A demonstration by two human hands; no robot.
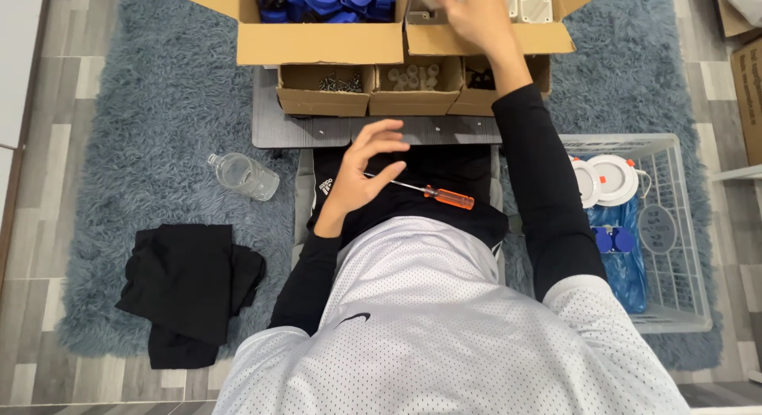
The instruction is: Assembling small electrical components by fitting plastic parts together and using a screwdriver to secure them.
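Observation:
My left hand (361, 173) hovers open over my lap, fingers spread, just left of an orange-handled screwdriver (435, 194) lying across my black trousers. My right hand (475, 17) reaches far forward into a cardboard box (484, 39) of white square parts (533, 4) at the top edge; its fingers are blurred and partly cut off, so whether it holds a part cannot be told. A second large box (317, 42) to the left holds blue parts (325, 1).
Three small cardboard boxes (413, 97) of screws and small pieces stand on a low grey board (317, 131). A white wire basket (675, 248) with round white lamps and blue bags is at my right. A plastic bottle (242, 175) and black cloth (190, 288) lie left on the blue rug.

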